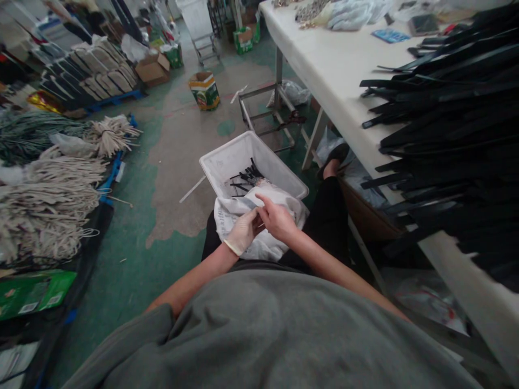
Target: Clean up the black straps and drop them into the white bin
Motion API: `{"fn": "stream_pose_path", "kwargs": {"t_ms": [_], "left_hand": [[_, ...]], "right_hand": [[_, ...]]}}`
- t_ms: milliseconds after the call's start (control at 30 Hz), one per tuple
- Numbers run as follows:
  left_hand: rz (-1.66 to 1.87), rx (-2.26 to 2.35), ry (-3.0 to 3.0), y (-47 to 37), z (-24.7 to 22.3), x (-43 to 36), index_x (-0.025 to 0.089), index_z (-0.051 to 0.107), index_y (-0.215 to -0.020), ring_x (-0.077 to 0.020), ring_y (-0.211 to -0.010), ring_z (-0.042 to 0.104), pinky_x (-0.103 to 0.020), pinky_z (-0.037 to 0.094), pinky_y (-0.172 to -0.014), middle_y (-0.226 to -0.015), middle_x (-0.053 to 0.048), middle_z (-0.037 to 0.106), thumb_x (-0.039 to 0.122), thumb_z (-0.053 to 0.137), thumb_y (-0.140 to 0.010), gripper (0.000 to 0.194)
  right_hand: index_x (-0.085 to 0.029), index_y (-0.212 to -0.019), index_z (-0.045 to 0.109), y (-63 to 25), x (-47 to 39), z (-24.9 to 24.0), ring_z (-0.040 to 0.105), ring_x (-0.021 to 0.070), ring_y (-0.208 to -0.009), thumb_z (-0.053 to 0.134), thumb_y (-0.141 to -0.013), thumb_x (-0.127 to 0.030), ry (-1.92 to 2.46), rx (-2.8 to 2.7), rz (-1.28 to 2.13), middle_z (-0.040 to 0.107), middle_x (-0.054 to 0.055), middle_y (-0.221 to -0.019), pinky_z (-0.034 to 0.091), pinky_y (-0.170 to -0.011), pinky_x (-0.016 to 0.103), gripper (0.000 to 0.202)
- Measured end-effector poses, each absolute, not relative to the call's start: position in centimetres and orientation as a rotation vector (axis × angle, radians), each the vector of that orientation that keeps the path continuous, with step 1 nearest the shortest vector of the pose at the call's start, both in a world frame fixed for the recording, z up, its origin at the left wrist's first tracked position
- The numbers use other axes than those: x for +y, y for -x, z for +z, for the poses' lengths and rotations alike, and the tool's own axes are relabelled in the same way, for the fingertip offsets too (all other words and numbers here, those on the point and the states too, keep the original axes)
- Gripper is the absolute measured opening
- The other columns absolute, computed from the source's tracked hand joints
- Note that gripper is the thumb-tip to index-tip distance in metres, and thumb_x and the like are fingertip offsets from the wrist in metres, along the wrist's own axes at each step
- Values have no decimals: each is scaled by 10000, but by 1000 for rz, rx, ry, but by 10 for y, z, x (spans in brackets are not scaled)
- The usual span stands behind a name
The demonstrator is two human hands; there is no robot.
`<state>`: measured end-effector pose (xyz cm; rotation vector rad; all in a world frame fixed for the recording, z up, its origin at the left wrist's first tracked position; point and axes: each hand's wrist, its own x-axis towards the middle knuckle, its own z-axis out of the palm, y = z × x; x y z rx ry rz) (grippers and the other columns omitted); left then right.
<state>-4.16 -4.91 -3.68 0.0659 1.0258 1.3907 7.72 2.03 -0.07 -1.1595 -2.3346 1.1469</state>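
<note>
My left hand (244, 231), in a white glove with bare fingertips, is closed over my lap. Against it rests my bare right hand (278, 217), its thumb raised and its fingers curled toward the left fingertips. Anything pinched between them is too small or hidden to name. Beneath both hands a white printed cloth or sack (227, 216) covers my lap and hangs over the near rim of a white plastic bin (231, 154). Several short black strips (252, 174) lie in the bin.
To my right, a white table (324, 65) carries a large pile of black strips (441, 146). Bundles of beige cords (48, 200) lie on a blue pallet at left. Ahead stand a green and yellow carton (205, 94) and a metal frame (263, 116).
</note>
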Motion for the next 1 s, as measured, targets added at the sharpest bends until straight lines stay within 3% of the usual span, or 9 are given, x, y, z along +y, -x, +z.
{"fn": "stream_pose_path", "kwargs": {"t_ms": [100,233,400,567,633,733,867,900,1000], "left_hand": [[1315,877,-21,43,-39,-51,153,689,-929,-180,-801,673,-347,537,-835,-872,-62,716,312,589,-919,189],[1375,841,240,78,-42,-36,101,666,-1007,-229,-803,691,-368,560,-777,-867,-129,711,548,434,-956,506],[1659,1028,421,136,-51,-2,71,636,-1078,-172,-682,687,-269,547,-671,-742,-97,688,485,352,-1003,508],[1874,1179,285,167,-48,13,131,622,-1035,-104,-591,649,-205,519,-655,-688,-29,668,243,394,-1006,256],[1904,1236,182,163,-48,10,178,601,-1064,-88,-565,636,-185,499,-613,-719,0,682,165,474,-960,165],[1794,1350,-88,145,-53,-6,200,584,-1119,-88,-525,618,-174,461,-526,-764,6,697,174,599,-888,233],[1536,1340,-384,117,-57,-41,190,612,-1181,-108,-566,638,-178,463,-515,-797,-21,708,267,737,-786,421],[1479,1321,-429,111,-56,-49,191,628,-1175,-115,-585,644,-182,469,-528,-806,-28,712,283,753,-771,432],[1297,1306,-542,98,-50,-70,164,700,-1038,-126,-614,646,-196,475,-557,-827,-62,721,313,771,-760,323]], "right_hand": [[-182,-1155,674,-75,22,-9,653,157,-655,490,-941,-260,1044,-2156,1315,712,14,-704,479,-650,248,293],[-177,-894,703,-100,12,-5,519,88,-451,548,-904,-306,913,-2030,1466,666,-21,-596,410,-511,203,201],[-178,-714,656,-163,-7,-1,553,111,-541,617,-851,-306,938,-2127,1518,646,-9,-594,406,-546,219,192],[-206,-739,655,-209,-21,-11,577,151,-592,662,-831,-368,1093,-1977,1830,632,2,-649,452,-570,265,187],[-219,-824,672,-217,-24,-4,626,182,-696,704,-799,-385,989,-1847,1942,656,24,-746,494,-637,291,171],[-238,-969,679,-218,-20,14,665,224,-878,748,-769,-404,750,-1691,2008,684,57,-882,528,-767,331,269],[-220,-963,700,-197,10,27,598,145,-581,600,-902,-427,823,-1683,1715,644,22,-714,510,-611,290,238],[-207,-936,718,-189,22,27,600,147,-605,591,-904,-439,866,-1722,1570,648,30,-728,514,-636,294,267],[-183,-849,749,-163,62,23,634,229,-1035,635,-850,-508,821,-1799,1394,689,104,-1100,479,-952,368,345]]}}
